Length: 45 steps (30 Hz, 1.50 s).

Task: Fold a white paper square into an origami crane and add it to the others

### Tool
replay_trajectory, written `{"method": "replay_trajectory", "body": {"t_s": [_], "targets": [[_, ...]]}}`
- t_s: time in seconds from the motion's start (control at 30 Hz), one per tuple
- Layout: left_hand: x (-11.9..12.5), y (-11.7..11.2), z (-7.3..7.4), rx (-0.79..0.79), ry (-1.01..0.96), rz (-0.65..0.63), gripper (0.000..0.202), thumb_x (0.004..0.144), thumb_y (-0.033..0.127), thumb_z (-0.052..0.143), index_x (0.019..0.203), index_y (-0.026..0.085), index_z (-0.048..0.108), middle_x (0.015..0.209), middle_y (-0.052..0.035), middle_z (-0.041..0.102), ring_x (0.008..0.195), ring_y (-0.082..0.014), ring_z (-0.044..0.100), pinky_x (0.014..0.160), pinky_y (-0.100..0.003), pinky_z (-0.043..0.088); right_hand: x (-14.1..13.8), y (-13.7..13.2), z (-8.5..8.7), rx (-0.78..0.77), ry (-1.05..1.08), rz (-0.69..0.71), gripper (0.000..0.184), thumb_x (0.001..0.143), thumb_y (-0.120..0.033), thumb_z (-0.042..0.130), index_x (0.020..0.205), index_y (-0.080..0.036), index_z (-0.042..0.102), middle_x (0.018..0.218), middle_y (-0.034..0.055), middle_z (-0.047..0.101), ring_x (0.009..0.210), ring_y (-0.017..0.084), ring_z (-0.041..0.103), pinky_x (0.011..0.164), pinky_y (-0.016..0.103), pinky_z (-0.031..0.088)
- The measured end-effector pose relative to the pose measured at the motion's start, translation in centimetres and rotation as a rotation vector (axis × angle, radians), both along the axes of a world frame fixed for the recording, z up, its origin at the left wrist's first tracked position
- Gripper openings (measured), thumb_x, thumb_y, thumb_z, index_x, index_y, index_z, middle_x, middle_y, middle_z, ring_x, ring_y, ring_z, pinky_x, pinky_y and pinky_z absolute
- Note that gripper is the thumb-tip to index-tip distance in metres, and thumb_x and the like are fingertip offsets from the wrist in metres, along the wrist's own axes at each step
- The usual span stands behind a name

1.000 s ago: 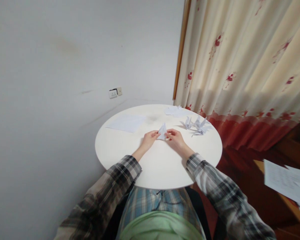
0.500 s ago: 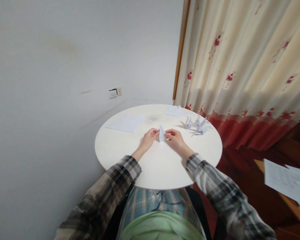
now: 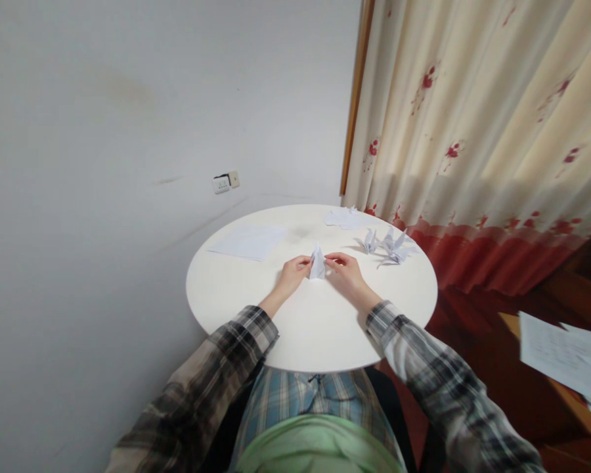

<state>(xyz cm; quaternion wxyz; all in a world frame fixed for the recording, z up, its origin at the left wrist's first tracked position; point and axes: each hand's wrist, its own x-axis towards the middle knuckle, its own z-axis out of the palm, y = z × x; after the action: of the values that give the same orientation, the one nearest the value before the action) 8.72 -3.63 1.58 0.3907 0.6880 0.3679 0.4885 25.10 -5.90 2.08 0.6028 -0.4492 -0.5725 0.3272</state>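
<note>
A small folded piece of white paper [image 3: 317,265] stands upright between my hands, its pointed end up, over the middle of the round white table [image 3: 315,328]. My left hand [image 3: 294,273] pinches its left edge between thumb and fingers. On the opposite edge, my right hand [image 3: 345,269] grips it the same way, fingers curled and thumb underneath. Right of my right hand rest several folded paper cranes [image 3: 394,248], their wings and points sticking up.
Flat white sheets [image 3: 250,242] lie at the table's left rear. More paper pieces [image 3: 343,217] sit at the far edge. A wall with a socket [image 3: 221,184] borders the left; a floral curtain [image 3: 473,144] hangs behind. Written sheets [image 3: 561,351] lie on a lower surface at right.
The folded paper has turned slightly between my fingers and now shows a more symmetric, pointed face. Both hands stay in nearly the same place.
</note>
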Motion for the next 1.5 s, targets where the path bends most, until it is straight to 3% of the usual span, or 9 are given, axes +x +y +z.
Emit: {"method": "replay_trajectory", "body": {"t_s": [0.33, 0.53, 0.63, 0.73, 0.9, 1.23, 1.5], "targets": [[-0.1, 0.3, -0.6, 0.042, 0.070, -0.013, 0.020, 0.067, 0.025, 0.055, 0.077, 0.013, 0.067, 0.089, -0.0070, 0.065, 0.080, -0.0168, 0.058, 0.068, -0.026, 0.046, -0.1, -0.2, 0.0, -0.045, 0.011, 0.041, 0.019, 0.062, -0.034, 0.061, 0.067, -0.017, 0.067, 0.069, 0.0029, 0.066, 0.067, 0.015, 0.056, 0.066, 0.027, 0.041], [-0.3, 0.4, -0.2, 0.190, 0.189, 0.122, 0.008, 0.064, 0.020, 0.060, 0.068, 0.017, 0.067, 0.100, -0.0070, 0.062, 0.096, -0.0194, 0.054, 0.084, -0.031, 0.043, -0.2, 0.2, -0.3, -0.023, -0.034, 0.016, 0.017, 0.060, -0.032, 0.062, 0.065, -0.017, 0.066, 0.070, 0.0033, 0.066, 0.067, 0.016, 0.056, 0.070, 0.028, 0.042], [-0.4, 0.2, 0.1, 0.223, 0.190, 0.202, 0.009, 0.063, 0.020, 0.060, 0.070, 0.017, 0.066, 0.098, -0.0072, 0.062, 0.095, -0.0191, 0.054, 0.079, -0.030, 0.044, -0.2, 0.1, -0.2, -0.022, -0.069, 0.003, 0.015, 0.059, -0.032, 0.062, 0.063, -0.017, 0.065, 0.067, 0.0030, 0.065, 0.065, 0.015, 0.055, 0.069, 0.028, 0.042], [-0.3, 0.1, 0.1, 0.157, 0.168, 0.193, 0.009, 0.064, 0.019, 0.057, 0.069, 0.016, 0.065, 0.083, -0.0052, 0.063, 0.079, -0.0162, 0.056, 0.067, -0.026, 0.045, -0.2, -0.1, -0.2, -0.018, -0.120, 0.010, 0.015, 0.059, -0.031, 0.061, 0.063, -0.017, 0.064, 0.067, 0.0022, 0.065, 0.063, 0.014, 0.054, 0.067, 0.027, 0.041], [0.0, 0.6, -0.6, -0.023, 0.049, 0.087, 0.013, 0.062, 0.025, 0.059, 0.066, 0.013, 0.062, 0.065, -0.0015, 0.062, 0.063, -0.0134, 0.056, 0.062, -0.025, 0.044, -0.1, -0.1, -0.4, 0.002, -0.193, 0.035, 0.014, 0.062, -0.030, 0.058, 0.064, -0.017, 0.064, 0.067, 0.0016, 0.065, 0.063, 0.014, 0.054, 0.065, 0.026, 0.041], [0.3, 0.4, -0.5, -0.207, -0.064, -0.013, 0.019, 0.059, 0.031, 0.061, 0.068, 0.014, 0.058, 0.060, 0.0006, 0.059, 0.055, -0.0112, 0.054, 0.055, -0.024, 0.043, 0.1, 0.3, -0.8, 0.003, -0.270, -0.024, 0.008, 0.063, -0.025, 0.056, 0.061, -0.018, 0.060, 0.063, 0.0002, 0.062, 0.061, 0.013, 0.052, 0.065, 0.026, 0.039], [0.2, 0.6, -0.8, -0.210, -0.107, -0.020, 0.016, 0.060, 0.028, 0.061, 0.065, 0.014, 0.057, 0.059, 0.0011, 0.059, 0.055, -0.0114, 0.056, 0.057, -0.024, 0.045, 0.1, 0.4, -1.1, 0.036, -0.331, -0.012, 0.009, 0.066, -0.025, 0.054, 0.064, -0.018, 0.060, 0.066, 0.0006, 0.062, 0.062, 0.014, 0.052, 0.064, 0.025, 0.039]]}}
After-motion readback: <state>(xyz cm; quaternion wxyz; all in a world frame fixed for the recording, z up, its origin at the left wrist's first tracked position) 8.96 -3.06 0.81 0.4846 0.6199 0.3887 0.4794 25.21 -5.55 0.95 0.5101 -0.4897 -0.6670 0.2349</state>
